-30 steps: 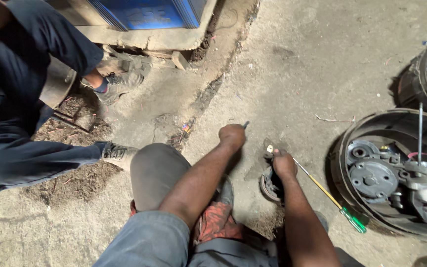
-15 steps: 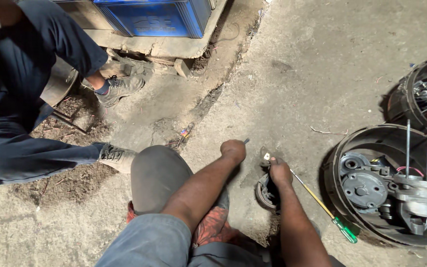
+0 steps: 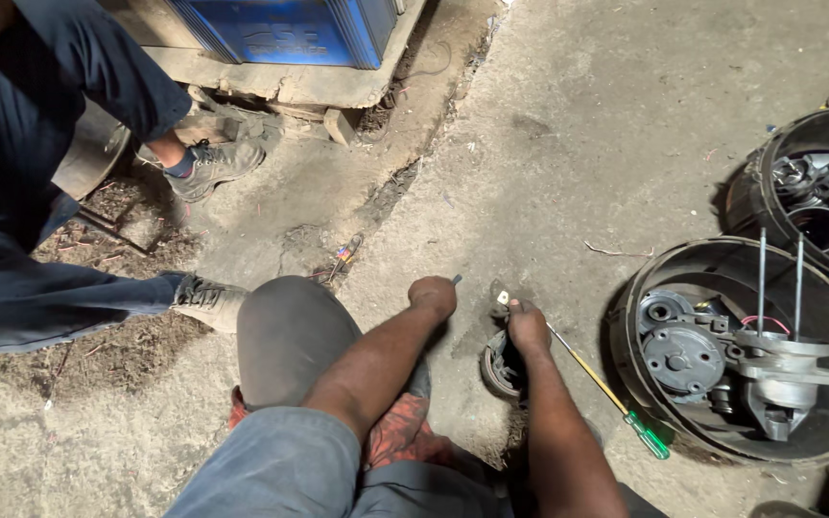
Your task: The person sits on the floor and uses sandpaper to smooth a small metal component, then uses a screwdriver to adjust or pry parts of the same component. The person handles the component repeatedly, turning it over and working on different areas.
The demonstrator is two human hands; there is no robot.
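Sitting on the concrete floor (image 3: 568,153), person has both arms stretched forward between the knees. Left hand (image 3: 432,295) is fisted, knuckles down on the floor, a thin dark rod (image 3: 457,279) poking out the top of the fist, so that grip is closed on the rod. Right hand (image 3: 527,322) sits just beside it, fingers pinched on a small pale part (image 3: 503,298) at the fingertips; grip closed, can't tell what the part is. Directly under the right wrist, a small round metal housing (image 3: 499,364) lies on the floor, touching or nearly touching the forearm. A screwdriver (image 3: 616,398) with yellow shaft and green handle lies on the floor just right of that hand, tip toward the hand, handle near a large black round tub (image 3: 645,288). The tub holds a grey motor assembly (image 3: 722,360) with 2 long upright bolts. A 2nd similar tub (image 3: 798,182) sits behind it, upper right. Another person in dark blue trousers (image 3: 40,288) and grey shoes stands at left. Blue box (image 3: 290,29) on a slab at top.
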